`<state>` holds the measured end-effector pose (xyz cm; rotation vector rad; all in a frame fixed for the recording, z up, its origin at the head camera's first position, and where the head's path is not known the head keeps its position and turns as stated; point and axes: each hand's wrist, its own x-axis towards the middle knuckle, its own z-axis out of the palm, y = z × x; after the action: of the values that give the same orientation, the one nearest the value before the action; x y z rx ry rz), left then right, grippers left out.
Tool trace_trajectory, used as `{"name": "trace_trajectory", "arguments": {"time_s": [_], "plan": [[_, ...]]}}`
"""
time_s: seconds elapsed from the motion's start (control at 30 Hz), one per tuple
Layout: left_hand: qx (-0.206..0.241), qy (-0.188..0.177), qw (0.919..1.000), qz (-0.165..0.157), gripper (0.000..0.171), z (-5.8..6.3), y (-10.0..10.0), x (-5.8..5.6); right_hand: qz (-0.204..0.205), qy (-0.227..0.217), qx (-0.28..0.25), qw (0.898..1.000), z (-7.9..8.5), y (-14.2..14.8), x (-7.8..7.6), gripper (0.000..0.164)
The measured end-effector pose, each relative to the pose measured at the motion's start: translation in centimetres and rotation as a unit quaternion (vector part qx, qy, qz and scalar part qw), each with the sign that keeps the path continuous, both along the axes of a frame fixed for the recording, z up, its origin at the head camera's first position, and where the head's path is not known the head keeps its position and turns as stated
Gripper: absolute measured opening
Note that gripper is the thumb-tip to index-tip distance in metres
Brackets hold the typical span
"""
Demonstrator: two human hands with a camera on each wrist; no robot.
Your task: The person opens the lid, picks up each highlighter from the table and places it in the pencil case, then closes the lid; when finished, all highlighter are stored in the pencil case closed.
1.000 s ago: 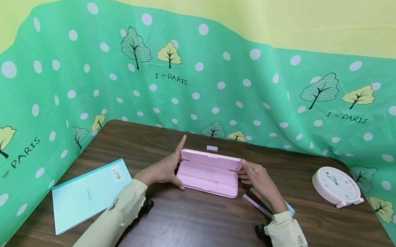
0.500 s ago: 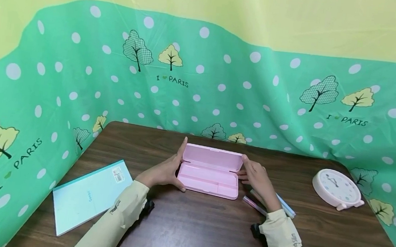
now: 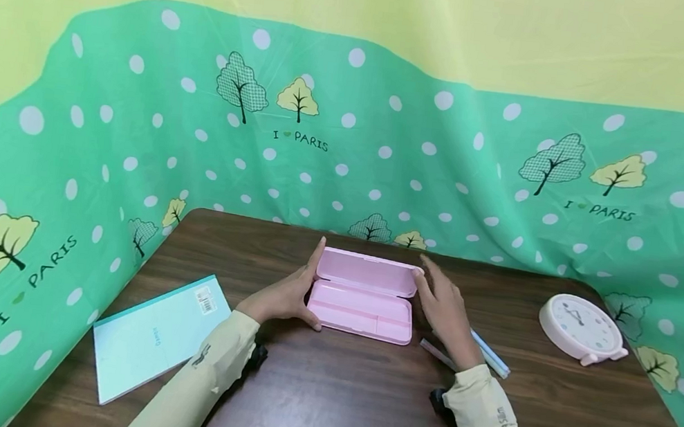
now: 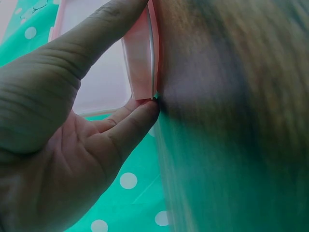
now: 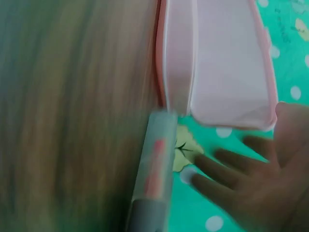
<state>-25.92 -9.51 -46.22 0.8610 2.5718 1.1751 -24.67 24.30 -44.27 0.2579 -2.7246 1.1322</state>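
Note:
A pink pencil case [image 3: 340, 319] stands open on the table, its lid [image 3: 367, 273] raised at the back and its compartments bare. My left hand [image 3: 283, 294] holds the case's left end, thumb at the front corner and fingers towards the back. In the left wrist view the thumb and fingertips span that end. At the other end is my right hand [image 3: 445, 315], its fingers extended and spread. Its thumb is at the lid's right edge in the right wrist view, while the other fingers stay off the case. A pen with a clear cap [image 5: 157, 154] lies close by.
A light blue notebook [image 3: 156, 340] lies at the left. Blue pens [image 3: 490, 354] and a darker pen [image 3: 436, 352] lie beside and partly under the right forearm. A pink-rimmed round clock [image 3: 583, 329] is at the right. Patterned green cloth [image 3: 330, 87] hangs behind the table.
The lid has tilted further back, covering the small eraser-like block seen behind it earlier. My right hand's fingers have lifted off the case's right end and spread. The left hand keeps its place.

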Motion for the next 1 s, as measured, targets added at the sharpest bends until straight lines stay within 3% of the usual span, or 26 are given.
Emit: {"name": "trace_trajectory", "arguments": {"time_s": [0.03, 0.07, 0.13, 0.27, 0.3, 0.43, 0.5, 0.53, 0.6, 0.67, 0.77, 1.0], "plan": [[-0.003, -0.002, 1.0, 0.003, 0.164, 0.1, 0.0, 0.0, -0.008, 0.033, 0.012, 0.999, 0.2, -0.2, 0.0, 0.065], [-0.002, 0.01, 0.9999, -0.003, 0.165, -0.9, -0.2, -0.6, -0.014, 0.063, 0.023, 0.998, 0.5, -0.4, 0.0, 0.063], [0.0, 0.01, 0.9999, -0.004, 0.166, -0.9, -0.2, -0.6, -0.007, 0.101, 0.021, 0.995, 1.3, -0.9, 0.3, 0.061], [0.013, 0.015, 0.9997, -0.013, 0.166, -1.0, -0.4, -0.9, 0.018, 0.121, 0.034, 0.992, 2.9, -1.1, 1.2, 0.056], [0.014, 0.013, 0.9998, -0.008, 0.165, -0.5, -0.3, -0.7, 0.023, 0.125, 0.038, 0.991, 3.2, -0.9, 1.5, 0.055], [0.024, 0.043, 0.9986, -0.019, 0.165, -2.6, -0.8, -1.8, 0.025, 0.151, 0.061, 0.986, 3.3, 1.0, 3.2, 0.049], [0.025, 0.054, 0.9979, -0.025, 0.165, -3.4, -0.9, -2.3, 0.016, 0.16, 0.075, 0.984, 2.9, 2.6, 4.2, 0.048], [0.027, 0.044, 0.9984, -0.025, 0.166, -3.1, -0.9, -2.0, 0.011, 0.162, 0.083, 0.983, 2.6, 3.5, 4.7, 0.047], [0.031, 0.034, 0.9986, -0.028, 0.166, -2.7, -0.8, -1.7, -0.001, 0.161, 0.094, 0.982, 1.7, 5.3, 5.6, 0.046], [0.025, 0.012, 0.9994, -0.02, 0.166, -1.5, -0.7, -1.1, -0.011, 0.153, 0.106, 0.982, 0.9, 7.2, 6.4, 0.046], [0.021, 0.01, 0.9996, -0.015, 0.166, -0.7, -0.5, -0.8, -0.03, 0.132, 0.118, 0.984, 0.0, 9.9, 7.6, 0.045], [0.027, 0.039, 0.9987, -0.018, 0.167, -3.1, -0.8, -2.3, -0.054, 0.052, 0.122, 0.99, -0.7, 14.1, 9.2, 0.046]]}}
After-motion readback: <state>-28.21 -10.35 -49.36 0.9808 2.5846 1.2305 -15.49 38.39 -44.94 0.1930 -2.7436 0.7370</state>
